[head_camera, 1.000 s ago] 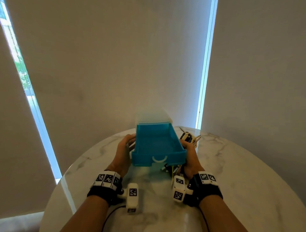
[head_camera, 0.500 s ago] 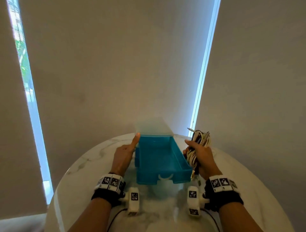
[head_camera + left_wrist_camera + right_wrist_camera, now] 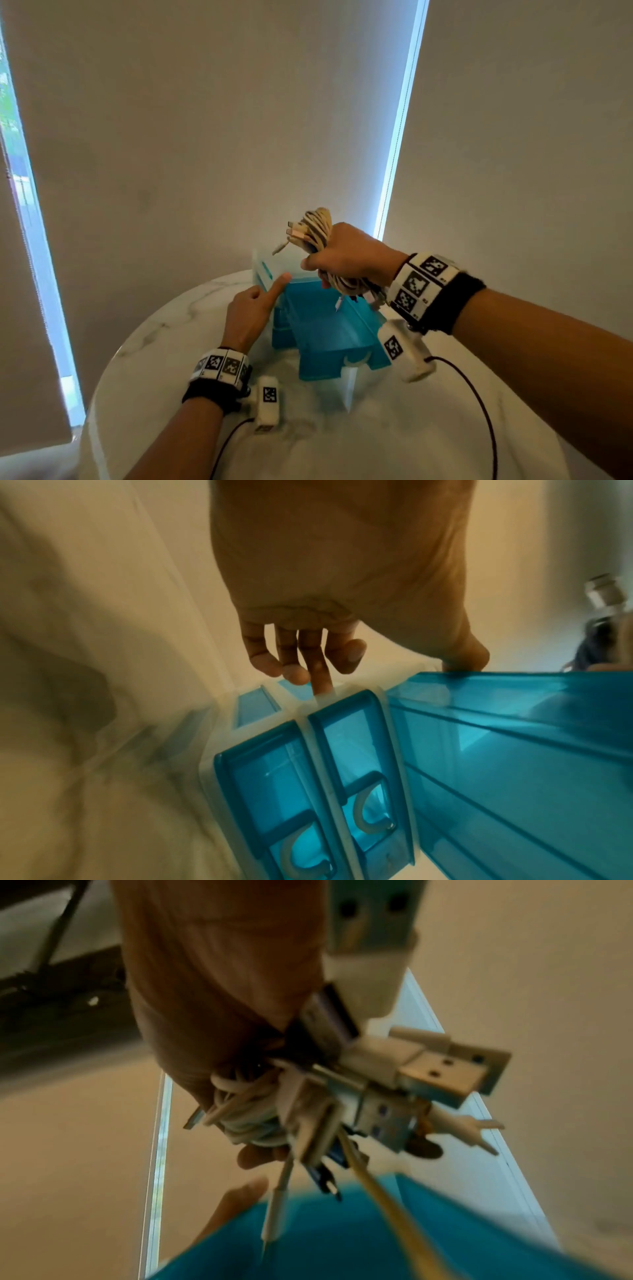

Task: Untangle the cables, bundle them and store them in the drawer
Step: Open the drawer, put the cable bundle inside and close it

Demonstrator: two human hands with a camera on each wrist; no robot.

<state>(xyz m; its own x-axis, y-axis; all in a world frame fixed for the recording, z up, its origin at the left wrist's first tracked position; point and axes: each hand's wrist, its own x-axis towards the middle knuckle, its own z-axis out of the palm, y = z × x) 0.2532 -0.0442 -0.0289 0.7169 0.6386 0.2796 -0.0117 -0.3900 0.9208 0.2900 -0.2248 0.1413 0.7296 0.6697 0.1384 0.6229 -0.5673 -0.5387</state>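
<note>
Above the pulled-out blue drawer point(image 3: 329, 329) on the marble tabletop point(image 3: 164, 359), the right hand point(image 3: 349, 255) grips the cable bundle point(image 3: 317, 228) in a fist, while the left hand point(image 3: 250, 313) rests one straight finger on the cabinet's point(image 3: 262, 265) frame, its other fingers loosely curled. Loose plugs point(image 3: 441, 1069) and dangling ends point(image 3: 338, 304) could catch the drawer's rim or hang outside and jam it on closing, and the light cabinet might slide if that finger slips. No brand or readable writing shows; the wristbands point(image 3: 423, 284) carry only black-and-white square markers.
</note>
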